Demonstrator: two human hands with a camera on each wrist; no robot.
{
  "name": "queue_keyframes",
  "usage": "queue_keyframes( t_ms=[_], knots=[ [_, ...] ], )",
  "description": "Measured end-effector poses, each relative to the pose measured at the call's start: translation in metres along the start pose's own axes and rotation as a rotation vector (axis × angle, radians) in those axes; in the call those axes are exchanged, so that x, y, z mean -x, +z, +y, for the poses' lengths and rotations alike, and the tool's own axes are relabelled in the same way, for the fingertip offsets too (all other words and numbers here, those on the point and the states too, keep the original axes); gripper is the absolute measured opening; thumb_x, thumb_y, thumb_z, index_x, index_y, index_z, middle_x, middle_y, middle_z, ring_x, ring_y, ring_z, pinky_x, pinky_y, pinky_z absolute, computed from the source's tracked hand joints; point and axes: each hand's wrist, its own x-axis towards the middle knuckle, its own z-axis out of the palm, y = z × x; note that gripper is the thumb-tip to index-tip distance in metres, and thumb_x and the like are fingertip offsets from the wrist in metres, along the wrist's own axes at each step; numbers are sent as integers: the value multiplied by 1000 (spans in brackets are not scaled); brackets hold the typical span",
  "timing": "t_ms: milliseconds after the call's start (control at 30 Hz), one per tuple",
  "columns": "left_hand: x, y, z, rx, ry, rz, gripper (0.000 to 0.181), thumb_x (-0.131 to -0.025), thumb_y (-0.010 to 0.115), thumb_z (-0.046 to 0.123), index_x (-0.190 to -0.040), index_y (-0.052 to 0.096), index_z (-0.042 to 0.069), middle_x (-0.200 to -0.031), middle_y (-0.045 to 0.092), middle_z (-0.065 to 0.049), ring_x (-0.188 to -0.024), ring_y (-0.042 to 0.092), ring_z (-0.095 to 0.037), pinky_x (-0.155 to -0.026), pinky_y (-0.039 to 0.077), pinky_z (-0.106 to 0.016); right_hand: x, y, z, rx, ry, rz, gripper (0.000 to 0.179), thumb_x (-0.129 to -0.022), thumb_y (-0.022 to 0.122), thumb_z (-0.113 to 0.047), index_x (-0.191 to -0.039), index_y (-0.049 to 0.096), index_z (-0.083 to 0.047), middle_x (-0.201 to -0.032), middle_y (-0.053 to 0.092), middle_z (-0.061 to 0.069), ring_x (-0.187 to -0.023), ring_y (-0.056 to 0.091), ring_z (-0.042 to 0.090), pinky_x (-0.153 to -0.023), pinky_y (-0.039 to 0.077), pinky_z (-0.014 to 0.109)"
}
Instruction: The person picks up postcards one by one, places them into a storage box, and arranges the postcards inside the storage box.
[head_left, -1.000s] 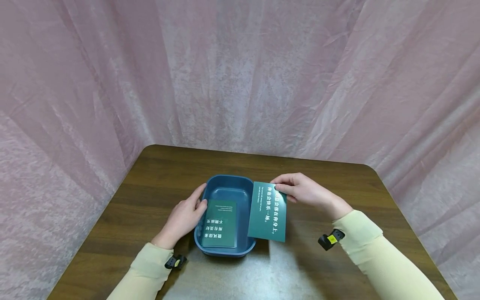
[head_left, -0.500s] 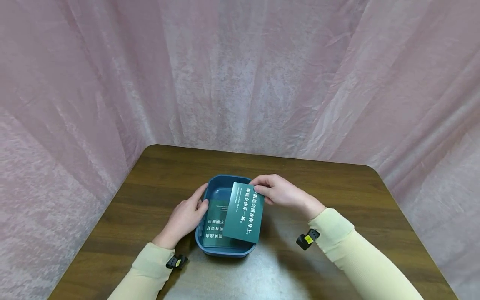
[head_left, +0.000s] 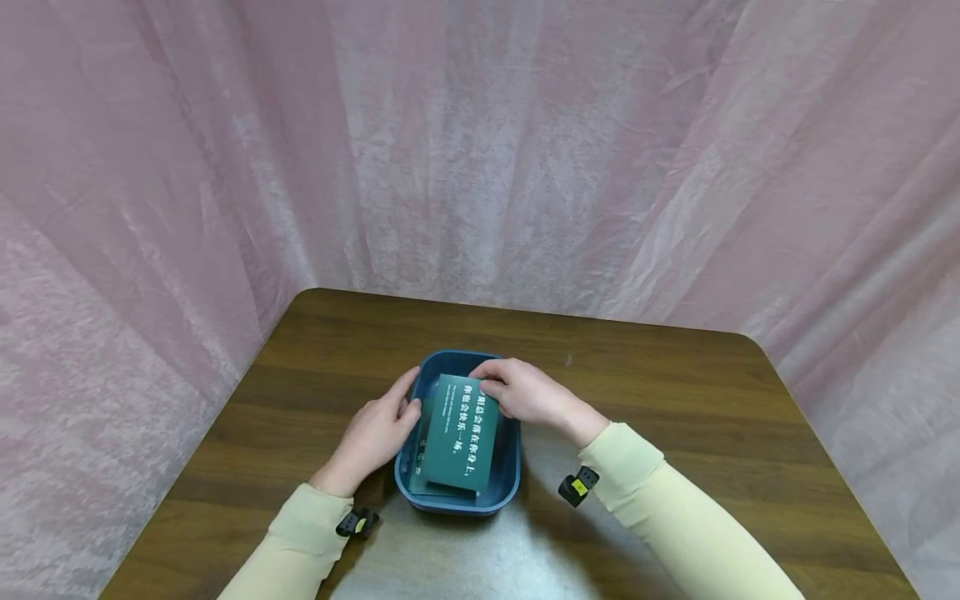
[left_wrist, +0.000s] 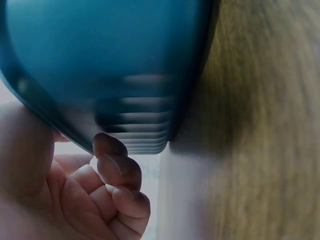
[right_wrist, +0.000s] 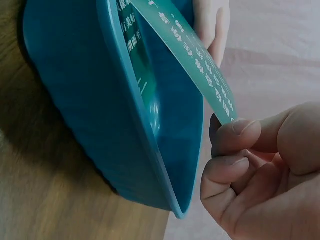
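A blue plastic bin (head_left: 510, 467) with rounded corners stands on the table. My left hand (head_left: 382, 429) holds its left rim, thumb over the edge; in the left wrist view the curled fingers (left_wrist: 120, 172) are against the ribbed outer wall. Over the bin my right hand (head_left: 525, 392) pinches a green card (head_left: 461, 433) with white Chinese writing by its far right corner. In the right wrist view this card (right_wrist: 187, 55) slants above the bin's opening. Another green card (right_wrist: 137, 50) with white writing lies inside on the bin's floor, mostly hidden under the held one in the head view.
The brown wooden table (head_left: 660, 392) has rounded far corners. Behind it and at both sides hang pink velvet curtains (head_left: 465, 167). A small black wrist device with a yellow mark (head_left: 578, 487) sits on each wrist.
My right hand has carried the green card leftward from the bin's right rim to over the card lying in it, now covering most of that one. The left hand has stayed at the left rim.
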Motion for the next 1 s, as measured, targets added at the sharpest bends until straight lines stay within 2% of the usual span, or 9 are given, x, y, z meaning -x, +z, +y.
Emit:
queue_keyframes(
  t_ms=[133, 333, 433, 500, 567, 667, 733, 833, 1000],
  knots=[
    [0, -1, 0, 3, 0, 2, 62, -114, 55, 27, -173, 37, 18, -77, 57, -3, -62, 55, -22, -57, 41, -37, -4, 6, -2, 9, 16, -8, 26, -116, 56, -13, -136, 73, -10, -78, 60, 2, -56, 50, 14, -58, 42, 29],
    [0, -1, -2, 4, 6, 5, 62, -115, 54, 28, -173, 37, 18, -78, 58, -2, -63, 56, -21, -59, 43, -38, -13, 14, -1, 36, -1, -74, 31, -116, 55, -11, -143, 69, -7, -82, 63, 4, -60, 53, 14, -59, 44, 29],
    [0, 0, -2, 7, 8, -1, 62, -115, 54, 28, -173, 37, 19, -79, 58, -2, -63, 57, -21, -59, 44, -38, -16, 18, 0, 91, 15, -91, 36, -114, 60, -12, -149, 67, -7, -92, 67, 5, -66, 60, 15, -64, 50, 31],
    [0, 0, -2, 7, 10, -4, 62, -115, 55, 29, -173, 37, 19, -79, 59, -2, -63, 57, -21, -59, 44, -39, -19, 20, 1, 129, 27, -89, 40, -112, 65, -13, -151, 65, -6, -107, 71, 7, -76, 67, 18, -73, 56, 34],
    [0, 0, -1, 4, 12, -4, 62, -115, 55, 29, -173, 37, 19, -79, 58, -2, -63, 57, -22, -59, 44, -39, -22, 24, 3, 183, 23, -72, 43, -109, 70, -14, -151, 65, -6, -124, 72, 9, -95, 72, 22, -90, 60, 41],
    [0, -1, 0, 0, 9, -5, 62, -115, 55, 28, -173, 37, 19, -79, 58, -2, -63, 57, -21, -59, 44, -38, -26, 30, 5, 262, 7, -45, 46, -107, 73, -17, -151, 65, -4, -141, 70, 14, -123, 68, 30, -111, 53, 50],
    [1, -1, 0, 1, 4, -8, 63, -115, 55, 28, -173, 36, 19, -79, 58, -3, -63, 57, -22, -59, 44, -38, -29, 35, 6, 327, -7, -29, 47, -107, 73, -18, -151, 65, -3, -144, 69, 16, -134, 63, 32, -117, 47, 53],
    [1, -2, -1, 8, -6, -17, 63, -115, 55, 28, -174, 35, 20, -81, 59, -3, -65, 57, -22, -61, 45, -38, -31, 42, 7, 417, -17, -12, 48, -107, 74, -19, -151, 65, -5, -141, 70, 16, -131, 65, 32, -115, 49, 52],
    [2, -2, 0, 7, -7, -20, 63, -114, 55, 29, -174, 35, 20, -82, 59, -3, -65, 57, -22, -61, 45, -38, -32, 50, 6, 521, -9, 19, 47, -106, 77, -23, -150, 67, -9, -129, 71, 14, -112, 68, 26, -104, 56, 47]
  ],
)
